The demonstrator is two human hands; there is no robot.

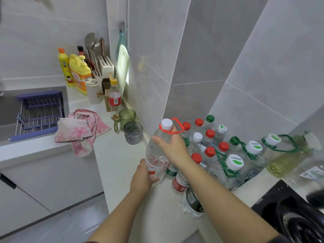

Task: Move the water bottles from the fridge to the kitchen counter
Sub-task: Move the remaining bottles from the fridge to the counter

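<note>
A large clear water bottle (157,155) with a white cap and a red carry handle stands at the edge of the white kitchen counter (121,155). My right hand (172,146) grips its shoulder, with a finger through the red handle. My left hand (142,178) holds its lower body at the red label. Right behind it, several water bottles (208,144) with red, green and white caps stand packed in the corner. Three large white-capped bottles with green handles (235,165) stand to their right. The fridge is out of view.
Two glass cups (130,128) stand by the wall left of the bottles. A pink towel (82,130) hangs over the counter edge next to the sink rack (40,113). Detergent bottles and a utensil holder (87,72) fill the back corner. A black stove (294,211) lies at right.
</note>
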